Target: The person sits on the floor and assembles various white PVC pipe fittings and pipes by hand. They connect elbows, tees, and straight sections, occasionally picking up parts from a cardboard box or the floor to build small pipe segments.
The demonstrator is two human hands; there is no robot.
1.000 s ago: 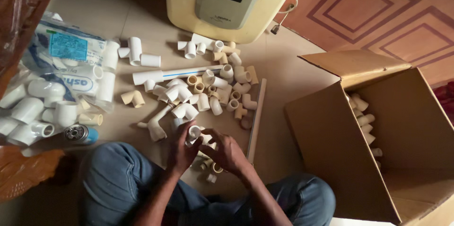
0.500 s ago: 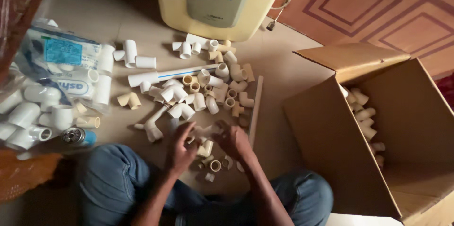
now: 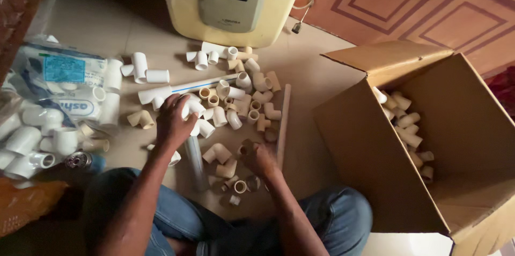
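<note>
At the far left a clear plastic bag [image 3: 59, 87] of large white pipe fittings lies on the tiled floor [image 3: 316, 68], with more big white tees [image 3: 24, 141] beside it. Next comes the person's left hand [image 3: 173, 122], fingers curled down over a white fitting [image 3: 192, 107] at the left edge of the scattered pile of small fittings [image 3: 241, 100]; it seems to grasp that piece, though the hand hides much of the grip. Just below it a short clear tube [image 3: 196, 162] lies on the floor. A cream-coloured appliance [image 3: 233, 1] stands above the pile. The right hand [image 3: 261, 158] rests knuckles-up near the lower fittings, closed loosely; whether it holds anything cannot be told. A thin cream pipe [image 3: 282, 122] lies upright in the view just right of it. At the right, an open cardboard box [image 3: 365, 154] holds more cream fittings [image 3: 407, 127].
</note>
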